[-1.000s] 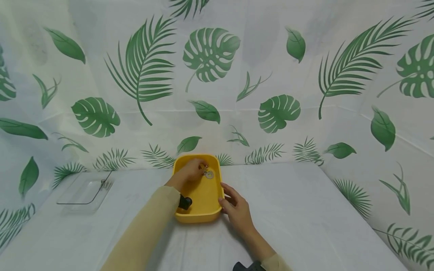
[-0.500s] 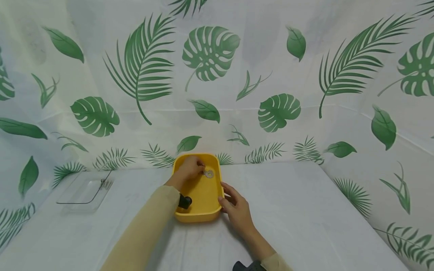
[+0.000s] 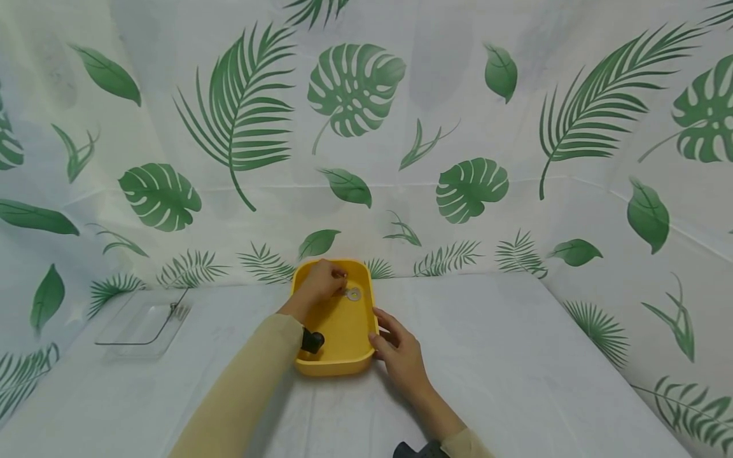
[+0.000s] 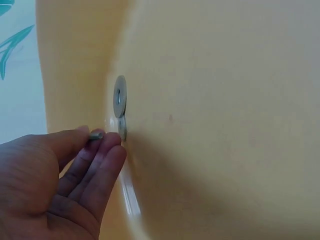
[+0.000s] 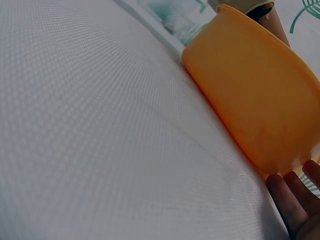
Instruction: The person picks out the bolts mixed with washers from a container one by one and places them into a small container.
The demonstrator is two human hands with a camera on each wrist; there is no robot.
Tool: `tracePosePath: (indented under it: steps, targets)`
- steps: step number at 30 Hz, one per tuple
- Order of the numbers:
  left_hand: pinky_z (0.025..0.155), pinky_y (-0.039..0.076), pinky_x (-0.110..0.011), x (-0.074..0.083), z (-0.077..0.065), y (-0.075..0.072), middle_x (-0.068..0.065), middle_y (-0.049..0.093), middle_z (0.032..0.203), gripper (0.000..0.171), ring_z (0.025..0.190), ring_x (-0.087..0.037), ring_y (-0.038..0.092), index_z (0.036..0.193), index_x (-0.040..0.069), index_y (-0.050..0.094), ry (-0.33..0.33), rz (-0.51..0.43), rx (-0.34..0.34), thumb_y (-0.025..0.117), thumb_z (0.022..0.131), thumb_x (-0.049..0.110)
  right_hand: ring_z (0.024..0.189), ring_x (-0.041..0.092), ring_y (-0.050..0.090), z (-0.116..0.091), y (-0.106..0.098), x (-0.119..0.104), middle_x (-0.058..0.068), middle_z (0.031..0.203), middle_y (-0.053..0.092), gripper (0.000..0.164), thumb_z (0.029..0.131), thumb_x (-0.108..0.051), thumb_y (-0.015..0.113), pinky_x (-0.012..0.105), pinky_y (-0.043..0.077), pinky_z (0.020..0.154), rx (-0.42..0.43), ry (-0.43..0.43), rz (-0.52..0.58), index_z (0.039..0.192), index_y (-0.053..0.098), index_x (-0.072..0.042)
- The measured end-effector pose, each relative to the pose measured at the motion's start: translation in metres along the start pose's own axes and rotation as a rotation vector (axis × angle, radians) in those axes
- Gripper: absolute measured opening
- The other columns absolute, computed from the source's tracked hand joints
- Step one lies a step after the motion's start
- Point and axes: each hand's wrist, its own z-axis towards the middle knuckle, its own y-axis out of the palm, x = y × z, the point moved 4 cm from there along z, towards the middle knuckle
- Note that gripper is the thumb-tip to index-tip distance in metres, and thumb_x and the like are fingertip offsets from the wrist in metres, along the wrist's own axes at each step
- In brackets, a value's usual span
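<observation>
In the head view my left hand (image 3: 323, 281) is inside the yellow tray (image 3: 346, 369), near its far end. In the left wrist view, the thumb and fingers of that hand pinch a short, thin metal rod (image 4: 96, 135), its end pointing out past the thumb. Flat against the tray lies a large grey washer (image 4: 120, 96), with a smaller washer (image 4: 122, 128) beside it, partly hidden by the fingertips. My right hand (image 3: 401, 356) rests its fingertips on the tray's right side; in the right wrist view its fingers (image 5: 287, 205) touch the outer wall low down.
A clear shallow box (image 3: 143, 327) stands at the far left of the white-covered table (image 3: 487, 369), with a thin dark bent rod (image 3: 163, 327) over it. Behind the table hangs a white cloth (image 3: 418, 210) printed with green leaves.
My left hand has shifted only slightly at the far end of the tray, its fingertips turning a little. My right hand and the tray have stayed in place.
</observation>
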Motion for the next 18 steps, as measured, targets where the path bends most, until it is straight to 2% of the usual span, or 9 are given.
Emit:
tracePosePath:
  steps: [3, 9, 15, 18]
  targets:
    - [0.074, 0.062, -0.028, -0.0005, -0.0001, -0.0005, -0.020, 0.074, 0.100, 0.025, 0.077, -0.022, 0.071, 0.117, -0.005, 0.072, 0.004, -0.028, 0.015, 0.064, 0.094, 0.002, 0.121, 0.034, 0.065, -0.0001, 0.0001, 0.0005, 0.016, 0.143, 0.059, 0.047, 0.100, -0.015, 0.063, 0.026, 0.063, 0.076, 0.003, 0.002, -0.004, 0.146, 0.054, -0.018]
    - [0.078, 0.063, -0.031, -0.0077, 0.0007, -0.0009, -0.018, 0.075, 0.103, 0.025, 0.083, -0.023, 0.074, 0.117, -0.003, 0.073, -0.021, -0.064, 0.004, 0.071, 0.092, 0.004, 0.121, 0.034, 0.065, 0.0006, 0.0024, -0.0004, 0.017, 0.143, 0.059, 0.047, 0.099, -0.016, 0.064, 0.026, 0.063, 0.074, -0.008, -0.007, 0.013, 0.145, 0.055, -0.017]
    - [0.082, 0.061, -0.029, -0.0068, -0.0017, -0.0019, -0.011, 0.077, 0.102, 0.021, 0.082, -0.016, 0.067, 0.111, 0.003, 0.078, 0.015, 0.017, -0.051, 0.073, 0.092, 0.009, 0.120, 0.036, 0.065, 0.0006, 0.0017, -0.0005, 0.018, 0.144, 0.058, 0.047, 0.099, -0.016, 0.064, 0.026, 0.063, 0.073, -0.009, -0.015, 0.016, 0.145, 0.055, -0.016]
    - [0.082, 0.061, -0.028, -0.0037, -0.0054, -0.0031, -0.013, 0.077, 0.107, 0.022, 0.084, -0.017, 0.068, 0.113, 0.002, 0.077, 0.019, 0.009, -0.066, 0.072, 0.093, 0.010, 0.120, 0.036, 0.065, 0.0006, -0.0001, 0.0007, 0.019, 0.144, 0.058, 0.047, 0.100, -0.017, 0.064, 0.026, 0.063, 0.074, -0.009, -0.017, 0.022, 0.145, 0.055, -0.016]
